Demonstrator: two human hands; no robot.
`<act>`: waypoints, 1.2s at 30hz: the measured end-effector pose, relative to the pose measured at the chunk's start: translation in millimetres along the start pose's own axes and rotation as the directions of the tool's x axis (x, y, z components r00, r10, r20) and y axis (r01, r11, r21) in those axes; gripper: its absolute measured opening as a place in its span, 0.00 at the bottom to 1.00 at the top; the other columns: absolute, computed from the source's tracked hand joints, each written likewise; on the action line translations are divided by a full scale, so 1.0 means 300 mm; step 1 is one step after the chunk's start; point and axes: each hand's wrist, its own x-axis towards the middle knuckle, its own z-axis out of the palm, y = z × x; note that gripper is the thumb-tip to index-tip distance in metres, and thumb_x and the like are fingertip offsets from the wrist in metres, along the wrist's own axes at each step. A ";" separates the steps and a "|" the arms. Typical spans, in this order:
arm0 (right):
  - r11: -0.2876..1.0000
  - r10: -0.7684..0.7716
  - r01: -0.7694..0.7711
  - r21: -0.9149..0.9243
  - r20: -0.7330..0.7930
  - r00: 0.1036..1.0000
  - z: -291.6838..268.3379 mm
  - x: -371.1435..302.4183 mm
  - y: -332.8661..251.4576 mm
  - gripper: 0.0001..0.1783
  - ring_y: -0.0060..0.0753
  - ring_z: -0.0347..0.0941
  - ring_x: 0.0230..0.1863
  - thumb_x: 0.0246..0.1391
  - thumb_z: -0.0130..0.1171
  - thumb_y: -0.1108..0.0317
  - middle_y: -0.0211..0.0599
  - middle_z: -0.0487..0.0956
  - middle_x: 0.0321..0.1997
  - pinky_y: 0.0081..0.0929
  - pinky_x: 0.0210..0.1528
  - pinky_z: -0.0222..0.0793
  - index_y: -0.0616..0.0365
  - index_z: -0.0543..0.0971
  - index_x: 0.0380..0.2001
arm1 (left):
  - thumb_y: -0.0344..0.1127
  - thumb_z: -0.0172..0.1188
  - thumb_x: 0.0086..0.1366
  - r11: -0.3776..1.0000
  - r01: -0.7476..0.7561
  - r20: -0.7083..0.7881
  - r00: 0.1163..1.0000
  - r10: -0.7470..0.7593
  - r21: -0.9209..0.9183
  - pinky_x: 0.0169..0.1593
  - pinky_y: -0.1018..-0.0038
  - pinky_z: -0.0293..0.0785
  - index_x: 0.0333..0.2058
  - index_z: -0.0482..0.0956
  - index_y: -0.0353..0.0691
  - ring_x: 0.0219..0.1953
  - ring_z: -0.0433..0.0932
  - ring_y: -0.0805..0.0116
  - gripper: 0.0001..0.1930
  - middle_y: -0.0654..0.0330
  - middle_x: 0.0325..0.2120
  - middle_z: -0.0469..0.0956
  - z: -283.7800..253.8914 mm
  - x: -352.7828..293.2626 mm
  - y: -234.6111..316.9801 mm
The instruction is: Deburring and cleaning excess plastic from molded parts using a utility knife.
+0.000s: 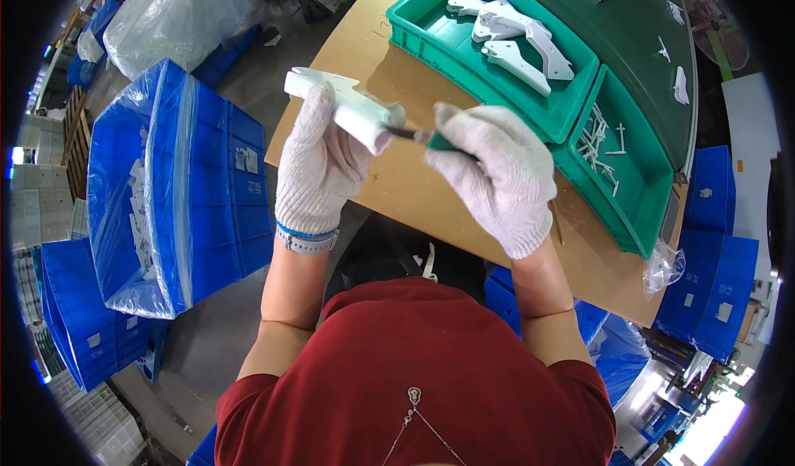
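My left hand [317, 155], in a white knit glove, grips a white moulded plastic part [352, 111] and holds it up over the near left of the table. The thumb lies along its side. In my right hand [498, 168], gloved too, is a knife-like hand tool [439, 140] with a green handle and a thin dark shaft. The tool's tip meets the right end of the plastic part, where the edge looks blurred. The fingers partly hide the handle, and the exact kind of blade cannot be made out.
A green tray [414, 31] with several white plastic parts stands beyond my hands. Beside it, another green tray [642, 217] holds thin white pieces. Past them runs a dark green conveyor belt [629, 35] with scattered parts. A lined blue crate [219, 176] stands left of the brown table [414, 193].
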 end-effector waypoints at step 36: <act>0.539 0.656 -0.492 -0.684 -0.026 0.755 -0.367 -0.111 0.783 0.28 0.55 0.73 0.61 0.54 0.63 0.70 0.52 0.75 0.62 0.43 0.64 0.68 0.60 0.75 0.60 | 0.34 0.66 0.63 0.233 0.107 -0.245 0.116 0.963 0.966 0.61 0.71 0.68 0.55 0.77 0.35 0.55 0.76 0.64 0.22 0.55 0.52 0.80 -0.736 -0.321 0.913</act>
